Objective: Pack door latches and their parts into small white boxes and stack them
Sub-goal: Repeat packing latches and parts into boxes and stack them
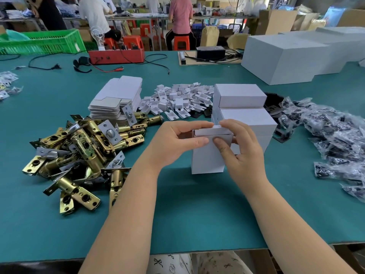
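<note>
A small white box stands upright on the green table mat, in the middle of the view. My left hand grips its upper left side, thumb on the front face. My right hand holds the upper right, with thumb and fingers on the top flap, which is folded nearly closed. Brass door latches lie in a heap to the left. Behind the box, closed white boxes are stacked.
Flat unfolded box blanks are piled behind the latches. Small white card inserts lie scattered in the middle. Clear bags of black parts spread along the right. Large white cartons stand far right. Cables and a red tester lie farther back.
</note>
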### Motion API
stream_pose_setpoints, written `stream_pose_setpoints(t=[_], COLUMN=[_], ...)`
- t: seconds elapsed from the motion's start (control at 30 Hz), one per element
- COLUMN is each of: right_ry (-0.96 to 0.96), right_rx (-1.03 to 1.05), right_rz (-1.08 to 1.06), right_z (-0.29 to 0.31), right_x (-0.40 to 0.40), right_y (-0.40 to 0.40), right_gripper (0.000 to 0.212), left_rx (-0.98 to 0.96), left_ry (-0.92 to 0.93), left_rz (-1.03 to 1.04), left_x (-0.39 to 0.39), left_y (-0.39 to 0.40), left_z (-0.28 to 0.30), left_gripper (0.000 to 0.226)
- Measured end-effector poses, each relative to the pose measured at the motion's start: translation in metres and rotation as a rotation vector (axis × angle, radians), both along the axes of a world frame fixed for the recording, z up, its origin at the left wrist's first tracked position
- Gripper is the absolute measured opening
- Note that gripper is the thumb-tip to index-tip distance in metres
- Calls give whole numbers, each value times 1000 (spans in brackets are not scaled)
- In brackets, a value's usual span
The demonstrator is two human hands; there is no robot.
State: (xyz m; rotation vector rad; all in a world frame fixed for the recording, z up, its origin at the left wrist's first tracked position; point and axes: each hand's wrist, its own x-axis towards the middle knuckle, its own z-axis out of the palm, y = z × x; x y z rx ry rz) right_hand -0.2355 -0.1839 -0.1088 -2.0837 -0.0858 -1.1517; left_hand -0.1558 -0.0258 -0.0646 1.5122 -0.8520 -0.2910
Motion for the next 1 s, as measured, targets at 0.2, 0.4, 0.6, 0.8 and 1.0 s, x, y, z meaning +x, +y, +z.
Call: stream_pose_setpoints(t=[0.2, 0.4, 0.6, 0.8, 1.0], right_ry=[-49, -2, 93, 125, 107], right_rx=[19, -29, 57, 29, -36], right_rz=[-29, 1, 105, 138, 124], right_z=[1, 0, -2, -4, -5], right_x=[-1, -1, 1, -1, -1], right_y=[2, 2, 3, 5, 6], right_gripper=[24, 22, 23, 37, 39], left_rx=[3, 51, -9, -43, -34], left_ry=[-31, -45, 65, 70, 96], left_rz=[14, -2, -72, -96, -107], left_x=[-3, 1, 6, 9, 10], left_y=[-2, 0, 6, 7, 7], left_z=[1, -1, -1, -4, -5], left_gripper=[28, 26, 45, 35, 24])
